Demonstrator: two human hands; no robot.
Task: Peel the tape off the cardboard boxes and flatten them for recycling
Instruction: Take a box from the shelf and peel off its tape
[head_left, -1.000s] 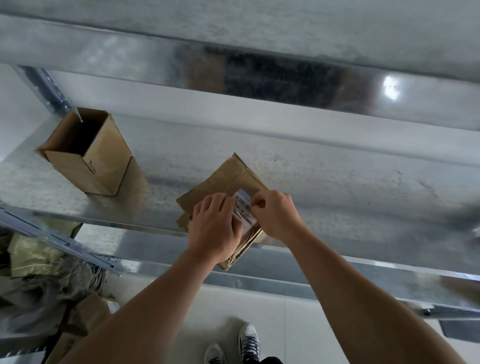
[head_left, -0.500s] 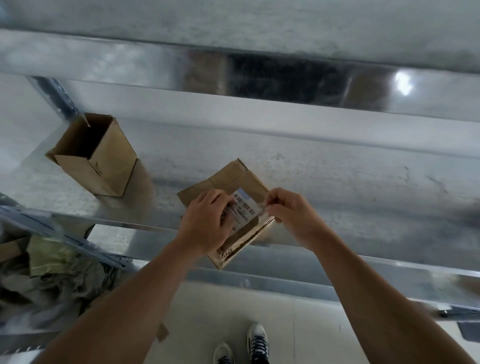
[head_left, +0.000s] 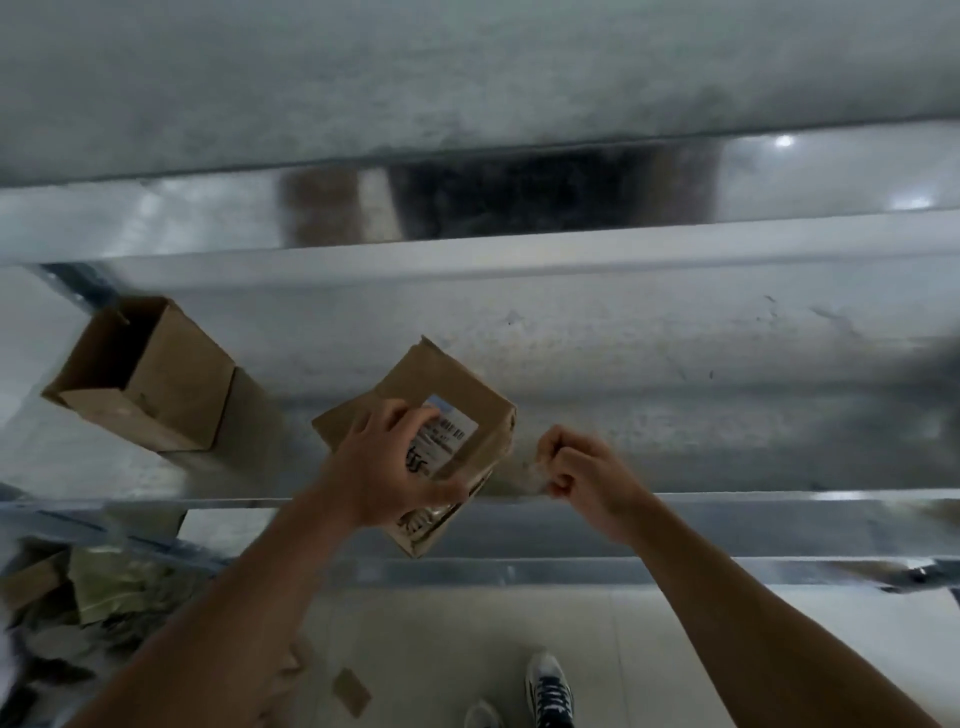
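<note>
A: At the lower left of the frame, what is there?

B: A pile of cardboard scraps, low down under the shelf. It is blurry.

A: And above that?

B: An open box stands on the shelf at the left. Its open top faces up and to the left.

A: What is next?

B: A small scrap lies on the floor at the bottom. Then comes the left hand, near the middle. It grips the flat box, with its fingers on top and its thumb curled round the near side.

A: Where is that box?

B: In the middle of the frame, at the front edge of the shelf. It is tilted, and its near corner sticks out past the edge. A white label is on top, partly under the fingers.

A: And to the right?

B: A thin clear strip of tape, very blurry, just beside the box. The right hand pinches it with fingers curled tight like a fist. That hand is apart from the box.

A: Anything lower?

B: A shoe on the floor, bottom middle.
</note>
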